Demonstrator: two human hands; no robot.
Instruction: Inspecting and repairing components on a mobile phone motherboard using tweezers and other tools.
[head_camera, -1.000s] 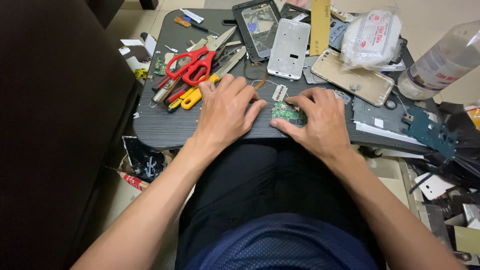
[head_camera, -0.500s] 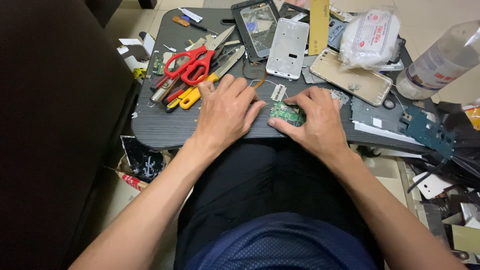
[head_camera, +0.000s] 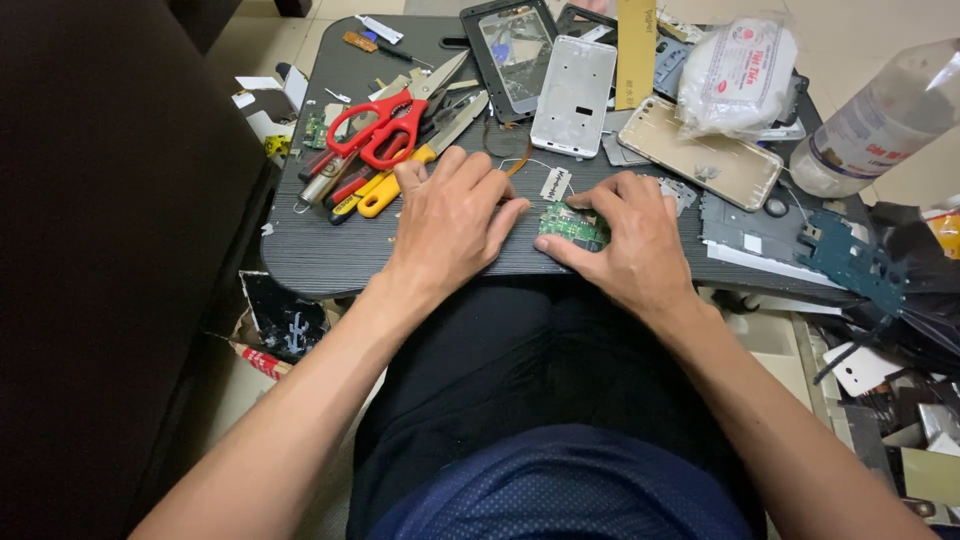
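Note:
A small green circuit board (head_camera: 572, 227) lies near the front edge of a dark lap table (head_camera: 330, 255). My right hand (head_camera: 632, 240) grips it, thumb below and fingers curled over its top and right side. My left hand (head_camera: 450, 222) lies flat on the table just left of the board, fingers spread, tips pointing toward it and holding nothing. A small white label (head_camera: 555, 183) and a thin wire sit just beyond the board.
Red-handled scissors (head_camera: 380, 125) and yellow-handled tools (head_camera: 385, 195) lie at the left. Further back are a black phone frame (head_camera: 515, 55), a white phone back (head_camera: 575, 95), a gold phone shell (head_camera: 712, 165) and a plastic bag (head_camera: 740, 75). A clear bottle (head_camera: 870, 125) and scattered parts stand right.
Both hands have stayed on the table around the green board; only slight shifts of the fingers show.

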